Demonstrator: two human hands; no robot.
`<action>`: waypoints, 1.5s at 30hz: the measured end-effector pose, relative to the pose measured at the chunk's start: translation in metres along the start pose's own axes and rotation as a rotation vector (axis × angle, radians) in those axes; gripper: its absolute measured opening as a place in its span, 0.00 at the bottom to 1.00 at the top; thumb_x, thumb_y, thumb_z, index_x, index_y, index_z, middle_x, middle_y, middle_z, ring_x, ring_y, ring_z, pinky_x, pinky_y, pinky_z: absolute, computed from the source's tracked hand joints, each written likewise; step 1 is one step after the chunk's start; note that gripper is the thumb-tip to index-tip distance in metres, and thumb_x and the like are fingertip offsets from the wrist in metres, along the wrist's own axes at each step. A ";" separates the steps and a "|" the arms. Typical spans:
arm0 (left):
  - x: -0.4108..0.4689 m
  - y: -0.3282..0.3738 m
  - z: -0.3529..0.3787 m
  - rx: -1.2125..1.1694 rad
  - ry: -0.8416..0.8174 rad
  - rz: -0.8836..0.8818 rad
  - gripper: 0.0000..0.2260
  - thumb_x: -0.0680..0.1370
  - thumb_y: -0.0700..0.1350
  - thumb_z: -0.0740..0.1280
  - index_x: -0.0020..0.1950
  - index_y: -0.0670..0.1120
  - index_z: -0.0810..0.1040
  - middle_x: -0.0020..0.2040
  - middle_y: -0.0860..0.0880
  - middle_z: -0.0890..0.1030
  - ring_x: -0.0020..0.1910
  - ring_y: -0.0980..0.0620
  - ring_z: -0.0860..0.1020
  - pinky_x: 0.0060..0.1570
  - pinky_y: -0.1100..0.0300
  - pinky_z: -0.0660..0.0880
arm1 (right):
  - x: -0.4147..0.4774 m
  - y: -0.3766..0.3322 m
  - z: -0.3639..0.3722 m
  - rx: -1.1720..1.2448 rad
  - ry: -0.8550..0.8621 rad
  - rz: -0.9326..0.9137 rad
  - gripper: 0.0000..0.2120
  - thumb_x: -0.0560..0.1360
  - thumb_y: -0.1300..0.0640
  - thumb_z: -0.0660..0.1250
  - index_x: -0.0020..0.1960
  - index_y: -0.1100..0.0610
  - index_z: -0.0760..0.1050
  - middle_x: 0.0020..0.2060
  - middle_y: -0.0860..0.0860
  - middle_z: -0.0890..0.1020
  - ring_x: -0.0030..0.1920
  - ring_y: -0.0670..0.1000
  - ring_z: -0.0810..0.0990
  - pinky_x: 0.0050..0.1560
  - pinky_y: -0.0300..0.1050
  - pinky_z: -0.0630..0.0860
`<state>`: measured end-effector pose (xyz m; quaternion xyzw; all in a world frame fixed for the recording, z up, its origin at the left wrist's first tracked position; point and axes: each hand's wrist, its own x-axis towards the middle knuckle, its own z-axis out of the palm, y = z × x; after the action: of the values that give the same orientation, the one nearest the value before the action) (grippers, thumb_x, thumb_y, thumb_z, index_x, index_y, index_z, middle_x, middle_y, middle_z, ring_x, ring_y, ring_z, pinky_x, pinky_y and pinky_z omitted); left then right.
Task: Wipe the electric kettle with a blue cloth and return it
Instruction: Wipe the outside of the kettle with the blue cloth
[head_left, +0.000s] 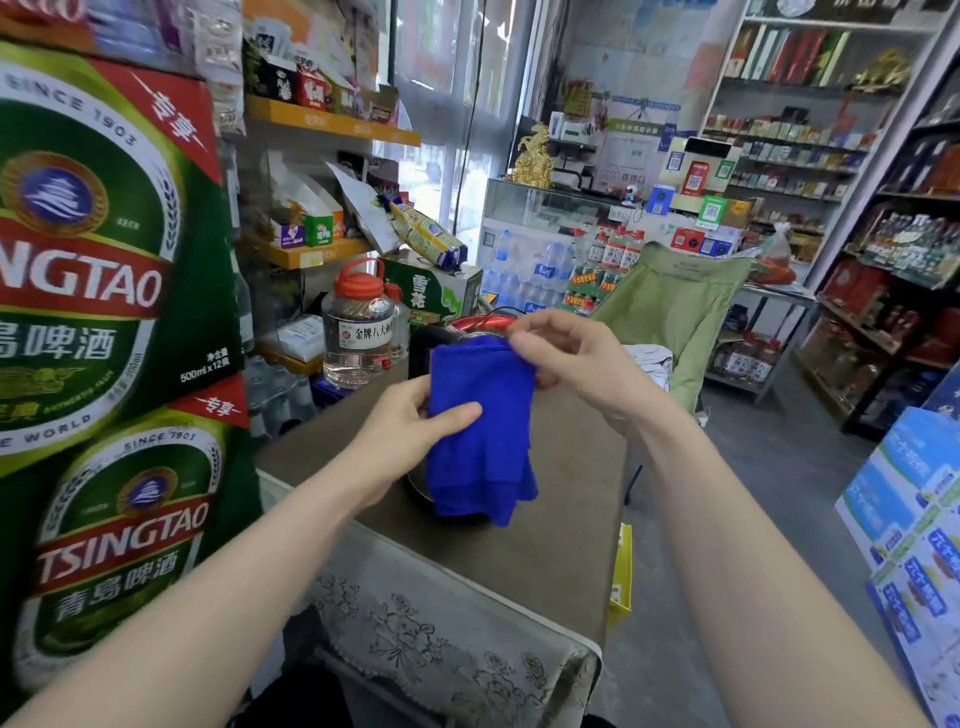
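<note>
Head view showed both hands closed on the blue cloth (480, 431). The left hand (410, 431) pinched the cloth's left edge at mid-height, thumb lying across the front and fingers tucked behind. The right hand (576, 364) pinched the upper right corner between thumb and fingertips, so the cloth hung folded and slack between the two grips, its lower end drooping toward the table (561, 493).

Behind the cloth stood the electric kettle (423, 345), mostly hidden: a dark upper part showed at the cloth's top left, and a curved metallic edge near the base showed at the lower left. Whether the cloth touched the kettle could not be told. The kettle sat on the brown tabletop, which had a patterned lace-like covering draped over its near edge.

Just left of the kettle stood a clear jar with a red lid (358, 327). Stacked green beer cartons (98, 291) filled the left side. Beyond the table, a green fabric chair (675, 306) stood near a glass counter (540, 208).
</note>
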<state>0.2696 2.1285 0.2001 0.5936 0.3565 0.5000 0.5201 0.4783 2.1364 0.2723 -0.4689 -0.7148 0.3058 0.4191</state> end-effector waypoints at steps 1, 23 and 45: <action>0.002 -0.001 -0.005 -0.034 0.078 -0.025 0.09 0.75 0.41 0.71 0.54 0.50 0.80 0.52 0.51 0.85 0.53 0.50 0.83 0.52 0.53 0.80 | 0.013 0.005 -0.002 -0.069 0.037 0.015 0.06 0.82 0.51 0.68 0.56 0.50 0.81 0.46 0.46 0.85 0.44 0.43 0.81 0.47 0.43 0.80; 0.033 -0.023 -0.057 -0.127 0.477 -0.097 0.04 0.76 0.44 0.70 0.50 0.49 0.80 0.48 0.48 0.85 0.47 0.49 0.84 0.42 0.56 0.78 | 0.116 0.034 -0.035 -0.903 -0.236 0.542 0.17 0.85 0.53 0.56 0.50 0.61 0.80 0.50 0.62 0.82 0.40 0.60 0.83 0.43 0.49 0.78; 0.025 -0.032 0.011 -0.056 0.583 0.001 0.06 0.76 0.51 0.67 0.45 0.50 0.80 0.45 0.49 0.85 0.48 0.45 0.83 0.54 0.40 0.78 | -0.036 0.088 -0.032 0.055 0.448 0.248 0.17 0.65 0.52 0.84 0.42 0.55 0.76 0.31 0.48 0.80 0.31 0.47 0.76 0.41 0.45 0.74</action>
<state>0.2891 2.1561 0.1752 0.4104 0.4769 0.6595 0.4115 0.5509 2.1376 0.2031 -0.5976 -0.5326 0.2627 0.5387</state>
